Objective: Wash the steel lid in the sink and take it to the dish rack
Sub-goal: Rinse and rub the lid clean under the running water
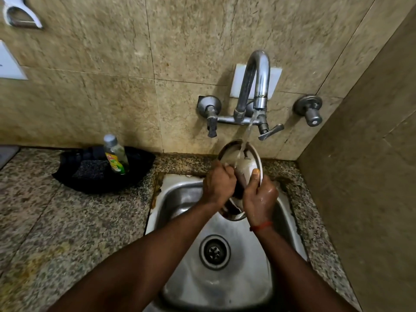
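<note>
The round steel lid point(246, 163) is tilted upright over the back of the steel sink point(180, 194), with water from the tap point(256, 86) running onto its inner face. My right hand point(258, 199) grips its lower right rim, thumb on the inside. My left hand point(218, 183) is closed against the lid's left side; its fingers are hidden, so I cannot tell whether it holds anything besides the lid. The lid's lower edge shows below both hands. No dish rack is in view.
A black tray point(139, 163) on the granite counter at the left holds a dish soap bottle point(114, 154) and a dark scrub pad point(90, 170). Tap handles point(270, 131) jut from the tiled wall. A side wall closes in on the right. The drain point(215, 252) sits mid-sink.
</note>
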